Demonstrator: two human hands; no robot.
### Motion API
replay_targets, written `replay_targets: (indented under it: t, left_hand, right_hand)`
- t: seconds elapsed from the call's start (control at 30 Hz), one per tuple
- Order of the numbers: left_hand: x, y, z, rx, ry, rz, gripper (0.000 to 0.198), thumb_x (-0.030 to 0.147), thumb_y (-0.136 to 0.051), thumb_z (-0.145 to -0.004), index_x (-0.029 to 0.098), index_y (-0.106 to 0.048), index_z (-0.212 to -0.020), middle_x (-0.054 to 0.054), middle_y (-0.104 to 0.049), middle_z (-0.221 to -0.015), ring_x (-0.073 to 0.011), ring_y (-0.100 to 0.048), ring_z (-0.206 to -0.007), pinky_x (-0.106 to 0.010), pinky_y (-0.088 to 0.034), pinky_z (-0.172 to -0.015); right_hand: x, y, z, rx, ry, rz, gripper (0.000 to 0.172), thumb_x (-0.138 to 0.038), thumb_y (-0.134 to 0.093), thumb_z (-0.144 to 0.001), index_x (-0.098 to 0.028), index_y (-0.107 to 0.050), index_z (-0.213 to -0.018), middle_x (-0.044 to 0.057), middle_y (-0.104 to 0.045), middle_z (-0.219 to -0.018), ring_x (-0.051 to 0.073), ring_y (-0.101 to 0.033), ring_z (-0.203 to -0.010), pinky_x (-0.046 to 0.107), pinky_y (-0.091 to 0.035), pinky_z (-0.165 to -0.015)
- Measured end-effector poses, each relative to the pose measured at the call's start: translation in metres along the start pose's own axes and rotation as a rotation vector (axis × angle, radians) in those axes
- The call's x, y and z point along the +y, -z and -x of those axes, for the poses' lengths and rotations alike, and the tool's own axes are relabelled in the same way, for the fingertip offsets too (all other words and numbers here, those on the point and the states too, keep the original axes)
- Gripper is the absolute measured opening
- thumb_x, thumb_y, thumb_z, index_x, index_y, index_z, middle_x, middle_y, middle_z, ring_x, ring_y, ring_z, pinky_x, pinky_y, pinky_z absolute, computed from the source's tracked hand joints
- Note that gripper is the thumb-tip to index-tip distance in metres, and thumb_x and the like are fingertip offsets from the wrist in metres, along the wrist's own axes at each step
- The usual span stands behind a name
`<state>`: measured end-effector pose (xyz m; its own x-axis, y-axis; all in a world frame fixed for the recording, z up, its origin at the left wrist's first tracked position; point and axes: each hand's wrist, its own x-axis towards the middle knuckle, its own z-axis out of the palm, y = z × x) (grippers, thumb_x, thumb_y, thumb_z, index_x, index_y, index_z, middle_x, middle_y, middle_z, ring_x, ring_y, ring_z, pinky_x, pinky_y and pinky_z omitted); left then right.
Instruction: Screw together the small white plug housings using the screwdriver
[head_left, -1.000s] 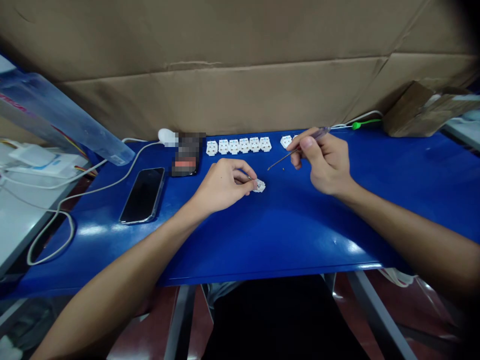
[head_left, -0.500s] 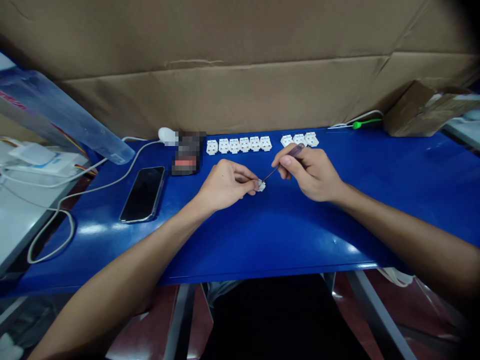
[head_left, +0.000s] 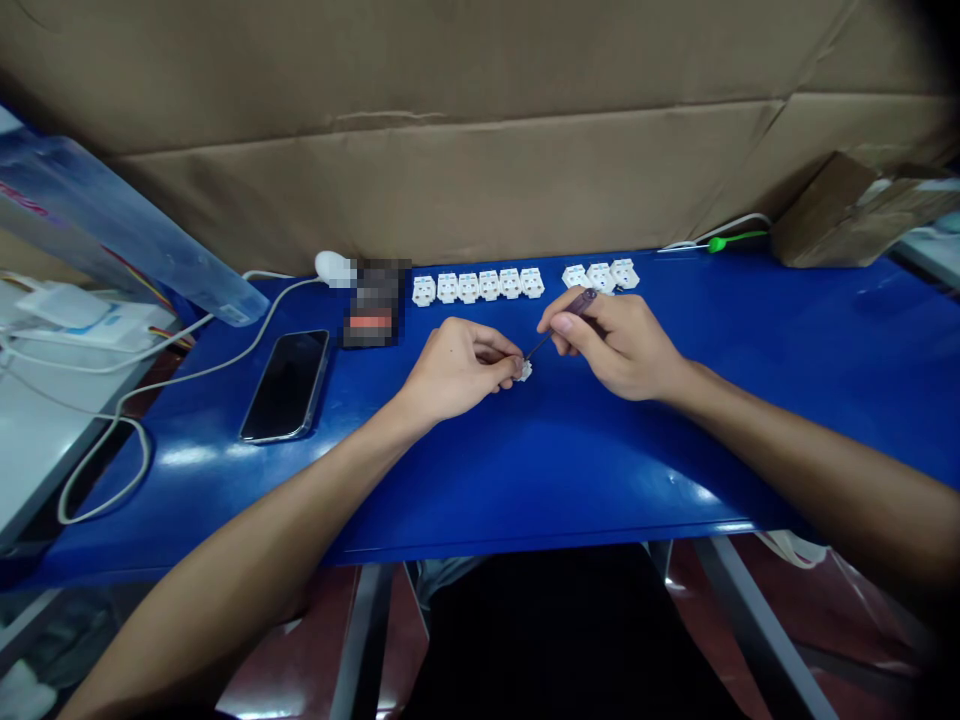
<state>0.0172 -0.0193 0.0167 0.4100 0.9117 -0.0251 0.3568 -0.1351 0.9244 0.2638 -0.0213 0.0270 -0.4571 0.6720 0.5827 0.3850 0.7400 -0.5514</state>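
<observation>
A slim screwdriver with a translucent purple handle [head_left: 579, 303] slants down so that its thin metal shaft reaches a small white plastic connector block [head_left: 526, 371], held just above a glossy blue table [head_left: 585, 490] near its middle. The block is tiny and the shaft narrow, so a slip of the tip could jab the fingers holding it, while too much pressure could flick the block away across the slick surface.

The left hand [head_left: 457, 365] comes in from the near left, palm down, its fingers curled close together with their tips pinching the block. The right hand [head_left: 619, 345] comes in from the near right, thumb and forefinger clamped on the handle as if holding a pen, the other fingers folded beneath.

Along the table's far side stand a row of six white blocks [head_left: 478, 287] and a group of three [head_left: 600, 275]. A black smartphone [head_left: 285, 385] lies to the left.
</observation>
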Motion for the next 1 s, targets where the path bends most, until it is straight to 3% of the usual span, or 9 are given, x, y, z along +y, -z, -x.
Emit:
replay_targets:
  t: [0.27, 0.73, 1.0]
  left_hand:
    - [-0.0015, -0.0028, -0.0006, 0.021, 0.035, 0.043, 0.014, 0.025, -0.089, -0.086, 0.020, -0.078, -0.093, -0.010, -0.087, -0.085, -0.0208, -0.082, -0.068, -0.037, -0.070, -0.067]
    - [0.0022, -0.0016, 0.0007, -0.020, 0.073, 0.045, 0.013, 0.017, -0.085, -0.085, 0.019, -0.079, -0.096, -0.008, -0.085, -0.081, -0.0220, -0.082, -0.070, -0.041, -0.070, -0.072]
    - [0.0064, 0.0027, 0.0017, -0.014, 0.043, -0.129, 0.013, 0.018, -0.082, -0.083, 0.021, -0.080, -0.095, -0.007, -0.086, -0.081, -0.0249, -0.083, -0.072, -0.039, -0.067, -0.069]
  right_hand:
    - [-0.0019, 0.0005, -0.0008, -0.017, 0.000, 0.020, 0.047, -0.050, -0.049, -0.122, -0.023, -0.071, -0.091, -0.002, -0.073, -0.075, 0.011, -0.062, -0.059, 0.031, -0.047, -0.063]
    - [-0.0040, 0.0001, 0.0001, -0.034, 0.007, -0.003, 0.045, -0.047, -0.051, -0.122, -0.023, -0.070, -0.090, -0.003, -0.072, -0.076, 0.010, -0.061, -0.060, 0.031, -0.047, -0.063]
    - [-0.0047, -0.0026, -0.0010, -0.064, 0.047, -0.013, 0.044, -0.045, -0.050, -0.122, -0.024, -0.065, -0.087, -0.001, -0.077, -0.085, 0.010, -0.060, -0.062, 0.031, -0.045, -0.064]
